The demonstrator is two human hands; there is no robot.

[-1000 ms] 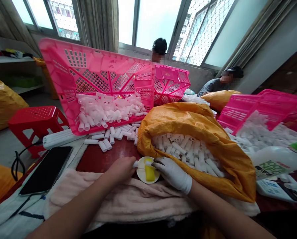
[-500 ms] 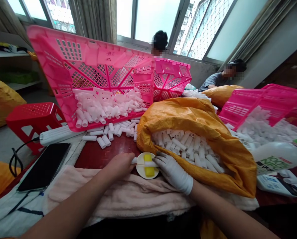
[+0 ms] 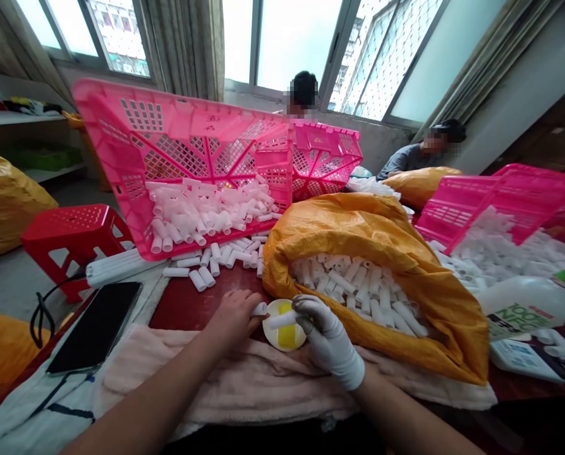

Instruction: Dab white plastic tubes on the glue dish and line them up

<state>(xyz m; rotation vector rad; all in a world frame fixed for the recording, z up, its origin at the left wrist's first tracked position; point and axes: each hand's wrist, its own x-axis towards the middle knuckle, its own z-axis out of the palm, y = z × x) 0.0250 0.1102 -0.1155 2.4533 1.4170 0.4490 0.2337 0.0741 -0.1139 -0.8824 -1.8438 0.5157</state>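
My bare left hand is closed on a short white plastic tube, whose end pokes out past the fingertips. In a white glove, my right hand pinches another white tube by its right end. That tube hangs slantwise over a small round pale dish with a yellow block in its middle. The dish stands at the edge of a pink towel. Just behind the gloved hand, an orange sack gapes open, full of white tubes.
A tipped pink basket spills white tubes onto the dark red table. At left lie a phone and a red stool. A white bottle lies at right. Two people sit beyond, one in a grey shirt.
My right hand has lifted its tube off the yellow block and tilted it. The left hand's tube now shows more, angled beside the dish. The whole view has shifted slightly.
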